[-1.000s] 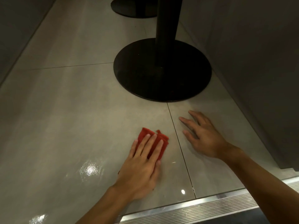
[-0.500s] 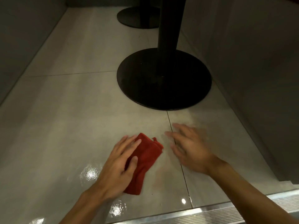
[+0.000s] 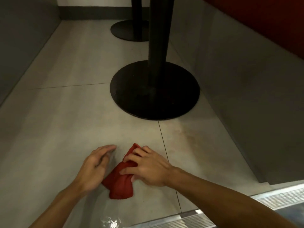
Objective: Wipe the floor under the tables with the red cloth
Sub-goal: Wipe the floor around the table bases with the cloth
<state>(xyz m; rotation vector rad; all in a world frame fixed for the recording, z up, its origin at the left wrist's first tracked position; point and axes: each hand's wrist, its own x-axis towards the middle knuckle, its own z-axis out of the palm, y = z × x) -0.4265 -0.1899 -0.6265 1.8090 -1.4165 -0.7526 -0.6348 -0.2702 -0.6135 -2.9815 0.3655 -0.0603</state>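
Barely started, judging by the floor point(image 3: 65, 120): right hand point(image 3: 148, 167) pinches the red cloth point(image 3: 120, 183), bunched short of the near table base point(image 3: 154, 89); left hand point(image 3: 94, 167) lies loose, empty. Stain point(image 3: 189, 137) beside it looks unwiped.

Pale grey floor tiles point(image 3: 69, 122) run toward a white wall point(image 3: 92, 1) with dark skirting at 12 o'clock, hemmed by a dark grey panel point(image 3: 19, 46) at 9 o'clock and a lighter grey panel point(image 3: 246, 96) at 3 o'clock. Two black round bases with upright posts stand at 12 to 1 o'clock, the near table base point(image 3: 131, 96) in front of the far table base point(image 3: 123, 31). A ribbed metal strip point(image 3: 271, 201) edges the floor at 5 o'clock, and light glints off a wet patch point(image 3: 110, 222) at 6 o'clock.
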